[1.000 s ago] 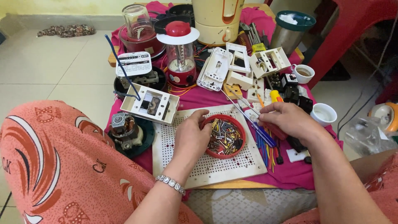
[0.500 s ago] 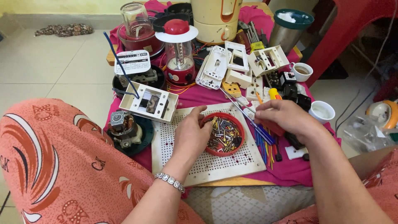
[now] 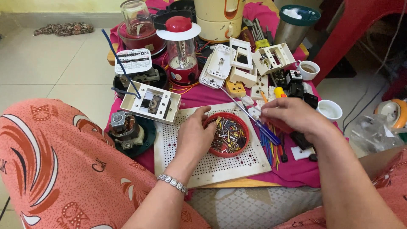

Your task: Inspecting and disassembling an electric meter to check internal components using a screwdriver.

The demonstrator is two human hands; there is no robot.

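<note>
My left hand rests on the left rim of a red bowl full of small screws and metal bits, fingers curled over the edge; whether they pinch anything is hidden. The bowl sits on a white perforated board. My right hand is just right of the bowl, fingers closed on a small white electrical part. A blue-handled screwdriver lies slanted under that hand, its thin shaft running up to the left.
A white switch plate lies left of the board, a small motor in a dark dish beside it. Behind stand a red lantern, blender jar, cream appliance, steel canister, several white switch boxes, two cups.
My left hand has slid from the board up onto the bowl's left rim. My right hand stays beside the bowl, shifted slightly left.
</note>
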